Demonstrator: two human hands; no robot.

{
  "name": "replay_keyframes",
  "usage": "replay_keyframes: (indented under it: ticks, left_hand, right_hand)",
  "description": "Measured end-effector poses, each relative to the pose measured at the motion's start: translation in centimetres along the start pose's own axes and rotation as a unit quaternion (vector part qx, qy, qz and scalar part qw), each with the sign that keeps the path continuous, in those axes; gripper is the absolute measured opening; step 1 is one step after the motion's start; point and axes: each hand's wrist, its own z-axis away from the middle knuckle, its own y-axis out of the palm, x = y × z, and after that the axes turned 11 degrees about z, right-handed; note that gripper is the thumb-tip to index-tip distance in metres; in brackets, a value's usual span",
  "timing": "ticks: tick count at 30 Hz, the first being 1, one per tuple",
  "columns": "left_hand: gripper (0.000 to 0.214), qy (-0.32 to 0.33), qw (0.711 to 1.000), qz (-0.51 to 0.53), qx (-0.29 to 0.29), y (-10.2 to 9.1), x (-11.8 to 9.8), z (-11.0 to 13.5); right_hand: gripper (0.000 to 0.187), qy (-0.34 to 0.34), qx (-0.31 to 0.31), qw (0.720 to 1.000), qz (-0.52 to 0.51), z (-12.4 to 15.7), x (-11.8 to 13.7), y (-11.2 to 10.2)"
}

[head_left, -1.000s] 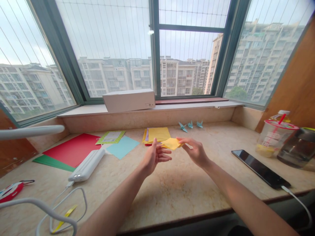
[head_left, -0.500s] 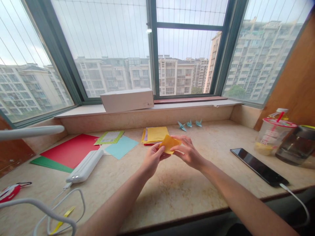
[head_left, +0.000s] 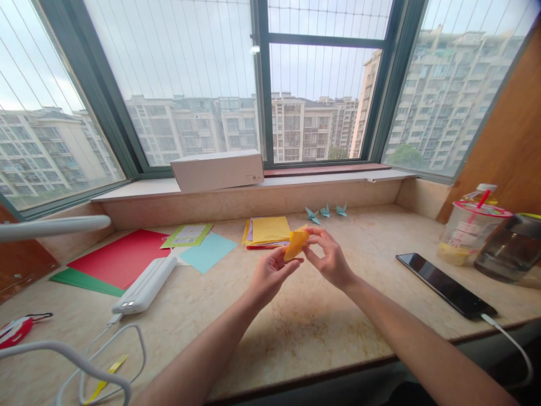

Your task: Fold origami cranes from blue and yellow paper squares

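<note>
From my end I look across a mottled beige worktop (head_left: 372, 239) whose far edge meets a low wall (head_left: 190, 207), topped by a white sill (head_left: 321, 180). Above it I see a wide window (head_left: 190, 67) in dark green frames (head_left: 262, 101), with angled side panes (head_left: 456, 90) at the worktop's left and right ends. Brown wood panels (head_left: 507, 124) flank both ends. Outside I make out thin wires (head_left: 325, 70), pale apartment blocks (head_left: 296, 127), a green tree (head_left: 406, 156) and cloudy sky (head_left: 228, 34); soft daylight comes in.
</note>
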Motion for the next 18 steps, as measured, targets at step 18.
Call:
replay_keyframes:
  ticks: [18]
  left_hand:
    - [0.037,-0.003,0.991,-0.110,-0.080,-0.9,0.4,-0.3]
  right_hand:
    - [0.026,0.060,0.007,0.998,-0.004,0.1,-0.2,0.6]
